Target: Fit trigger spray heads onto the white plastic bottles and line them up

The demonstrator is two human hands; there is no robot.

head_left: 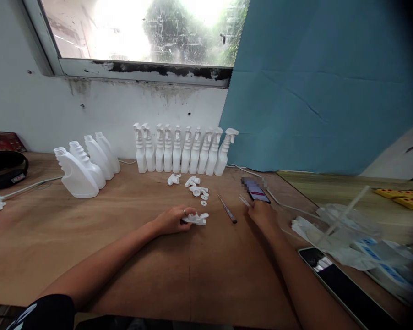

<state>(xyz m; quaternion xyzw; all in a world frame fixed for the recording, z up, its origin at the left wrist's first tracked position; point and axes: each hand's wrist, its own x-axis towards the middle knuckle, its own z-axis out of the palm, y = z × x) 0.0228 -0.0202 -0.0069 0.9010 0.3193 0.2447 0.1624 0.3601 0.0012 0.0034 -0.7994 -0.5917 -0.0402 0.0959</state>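
Observation:
My left hand [174,220], with a ring on one finger, is closed around a white spray trigger head [198,219] just above the wooden table. To the right, my right hand [263,215] is closed on thin pale prongs [243,200] that stick out past its fingertips; their full shape is hidden. Between the hands lies a slim pointed tool [228,210] with a dark end. Beyond my left hand are loose white trigger parts [198,190], another trigger piece [174,179] and a small white ring [203,203].
A row of white spray bottles [177,158] stands along the wall. Several bottles without tops [79,176] stand at left. A phone [258,192] lies beyond my right hand, a larger dark-screened device [344,284] beside my right forearm, near crumpled clear plastic [347,222].

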